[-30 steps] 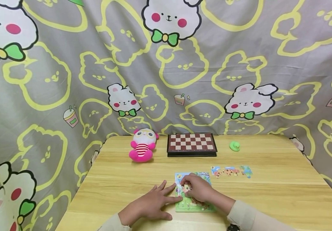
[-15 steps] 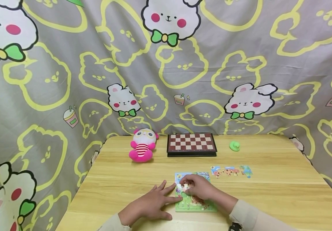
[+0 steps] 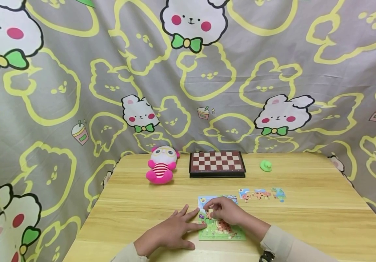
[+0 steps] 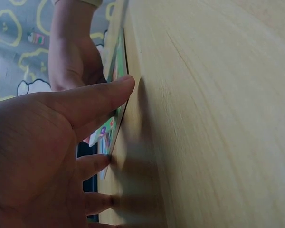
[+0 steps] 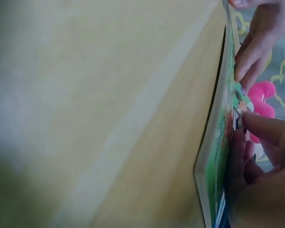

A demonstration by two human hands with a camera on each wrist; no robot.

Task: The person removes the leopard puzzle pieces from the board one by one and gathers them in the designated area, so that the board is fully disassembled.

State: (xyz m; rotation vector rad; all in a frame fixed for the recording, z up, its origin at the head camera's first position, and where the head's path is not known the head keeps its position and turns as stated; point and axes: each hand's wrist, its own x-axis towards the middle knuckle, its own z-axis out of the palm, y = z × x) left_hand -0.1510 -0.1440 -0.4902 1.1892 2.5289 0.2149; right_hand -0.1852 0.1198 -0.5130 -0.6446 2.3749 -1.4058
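Observation:
A colourful jigsaw board (image 3: 207,234) with an animal picture lies near the front of the wooden table. My left hand (image 3: 172,230) is spread flat beside it, its fingertips over the board's left edge. In the left wrist view, a fingertip of the left hand (image 4: 42,147) meets that edge. Over the board's upper left part, my right hand (image 3: 228,211) pinches a small jigsaw piece (image 3: 209,214) between thumb and fingers. The right wrist view has this piece (image 5: 243,103) tilted close over the board, with the right hand (image 5: 261,166) hiding some of it.
Right of the board lie loose jigsaw pieces: one with blue sky (image 3: 244,193), a spotted one (image 3: 261,194) and a blue-green one (image 3: 278,194). Farther back are a pink plush toy (image 3: 160,169), a checkered game board (image 3: 217,163) and a green toy duck (image 3: 266,166). A patterned curtain (image 3: 224,123) hangs behind.
The right hand has stayed over the board's upper left part, shifting slightly and turning the pinched jigsaw piece. The left hand has kept its place.

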